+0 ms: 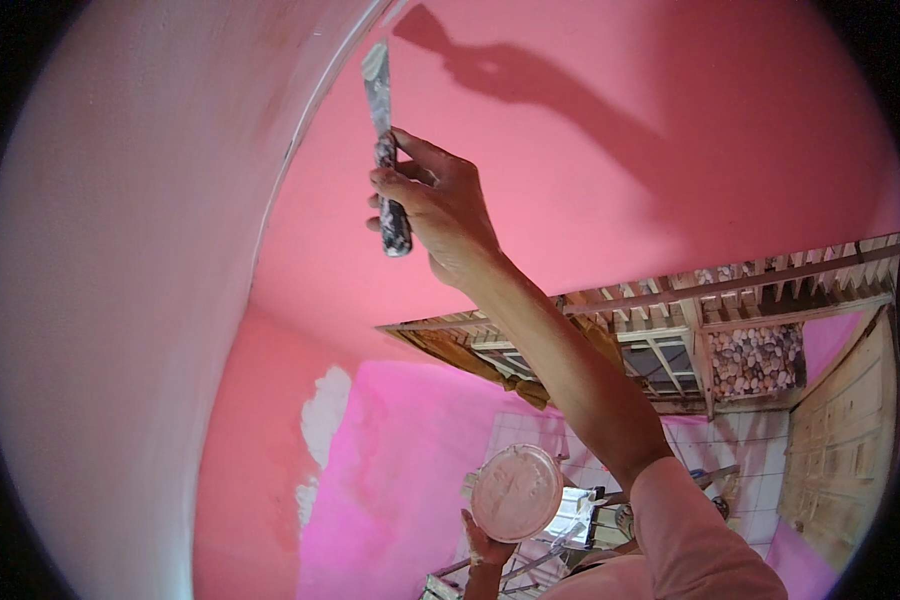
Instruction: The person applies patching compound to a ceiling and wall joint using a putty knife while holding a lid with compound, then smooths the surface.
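In the head view, the room has a smooth, matte pink wall, which meets a pale, even surface along a bent edge; lower, a whitish patch with ragged border lies beside brighter magenta paint. Farther away there are wooden slats, a panelled wooden door and a floor of square tiles. The right hand is closed around the dark, white-speckled handle of a putty knife, whose flat metal blade points upward and carries whitish paste at the tip, in front of the pink wall. The left hand, well apart and lower, grips the lower edge of a round dish, smeared inside with pinkish-looking paste
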A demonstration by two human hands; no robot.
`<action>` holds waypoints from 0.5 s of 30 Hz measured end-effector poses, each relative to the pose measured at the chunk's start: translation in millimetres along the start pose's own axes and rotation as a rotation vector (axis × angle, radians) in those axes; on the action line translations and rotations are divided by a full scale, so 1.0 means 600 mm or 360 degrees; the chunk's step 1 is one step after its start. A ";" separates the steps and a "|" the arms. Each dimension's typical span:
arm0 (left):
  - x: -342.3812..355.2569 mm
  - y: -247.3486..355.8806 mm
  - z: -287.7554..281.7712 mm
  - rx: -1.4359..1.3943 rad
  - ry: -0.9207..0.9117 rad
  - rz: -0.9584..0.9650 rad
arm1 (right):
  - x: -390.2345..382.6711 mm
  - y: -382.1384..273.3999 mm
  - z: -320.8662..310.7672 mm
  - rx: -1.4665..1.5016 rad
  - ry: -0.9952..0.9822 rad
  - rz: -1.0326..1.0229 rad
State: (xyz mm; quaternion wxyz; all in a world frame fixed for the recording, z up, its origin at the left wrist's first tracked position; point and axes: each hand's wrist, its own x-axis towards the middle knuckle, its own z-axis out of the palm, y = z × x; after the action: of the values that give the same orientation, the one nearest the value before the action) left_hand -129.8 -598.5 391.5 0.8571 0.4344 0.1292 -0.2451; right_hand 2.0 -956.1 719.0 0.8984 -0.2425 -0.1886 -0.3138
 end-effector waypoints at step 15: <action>-0.005 0.019 0.028 0.0157 0.0141 0.0098 | -0.030 0.008 0.095 -0.0276 -0.0097 -0.0161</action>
State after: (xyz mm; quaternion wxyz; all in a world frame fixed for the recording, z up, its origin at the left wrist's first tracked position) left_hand -126.2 -605.4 410.1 0.8353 0.4901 0.1413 -0.2053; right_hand -18.4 -912.7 754.7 0.8510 -0.3189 -0.1999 -0.3664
